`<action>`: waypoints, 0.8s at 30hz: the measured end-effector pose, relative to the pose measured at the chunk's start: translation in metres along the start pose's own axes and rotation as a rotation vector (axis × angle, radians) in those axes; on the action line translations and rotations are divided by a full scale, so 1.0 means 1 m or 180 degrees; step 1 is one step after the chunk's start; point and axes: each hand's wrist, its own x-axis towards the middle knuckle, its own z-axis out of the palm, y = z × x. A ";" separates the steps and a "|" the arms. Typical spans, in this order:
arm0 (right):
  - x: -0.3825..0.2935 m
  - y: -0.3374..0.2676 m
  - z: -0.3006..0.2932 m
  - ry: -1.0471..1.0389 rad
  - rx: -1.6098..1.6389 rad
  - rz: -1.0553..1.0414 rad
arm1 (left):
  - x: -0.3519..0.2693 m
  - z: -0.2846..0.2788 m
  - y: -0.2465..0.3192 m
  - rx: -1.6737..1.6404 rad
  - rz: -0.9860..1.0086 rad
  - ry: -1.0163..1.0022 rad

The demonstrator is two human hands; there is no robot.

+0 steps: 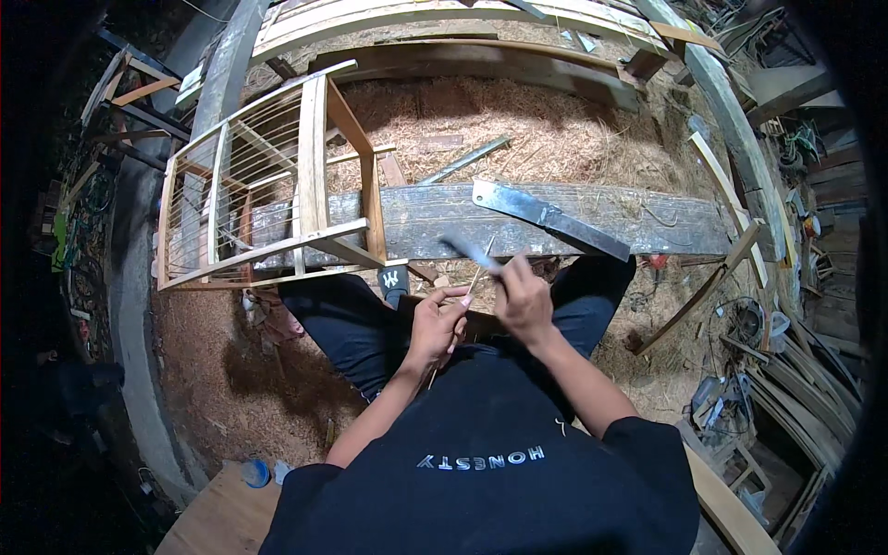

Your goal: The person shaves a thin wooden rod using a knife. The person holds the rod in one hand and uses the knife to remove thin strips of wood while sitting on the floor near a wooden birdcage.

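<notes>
A thin strip of wood or bamboo [480,270] slants up from my left hand [438,326], whose fingers pinch it above my lap. Beside it, my right hand [524,298] grips a knife [468,251]; its blade is blurred and points up and left, close to the strip. Past my knees lies a weathered wooden beam [430,222]. A flat metal blade or bracket [548,218] rests across this beam at an angle. At the left stands a wooden frame with many thin slats [313,152], partly over the beam.
Wood shavings [485,125] cover the ground, with a loose wooden strip [465,161] on them. Long timbers [225,83] border the area. A curved wooden piece [701,298] leans at the right, near stacked boards [798,395]. A blue container [255,473] sits on a board at lower left.
</notes>
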 end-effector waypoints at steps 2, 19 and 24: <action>-0.005 -0.006 0.001 -0.0159 0.0147 -0.0213 | 0.002 -0.002 -0.001 0.0009 0.0002 0.0000; 0.002 0.002 0.002 0.0082 0.0038 0.0004 | 0.000 -0.001 -0.005 -0.0229 -0.0012 -0.0036; -0.009 -0.009 -0.002 -0.0261 0.0013 -0.0243 | 0.000 -0.001 -0.005 -0.0190 -0.0032 0.0012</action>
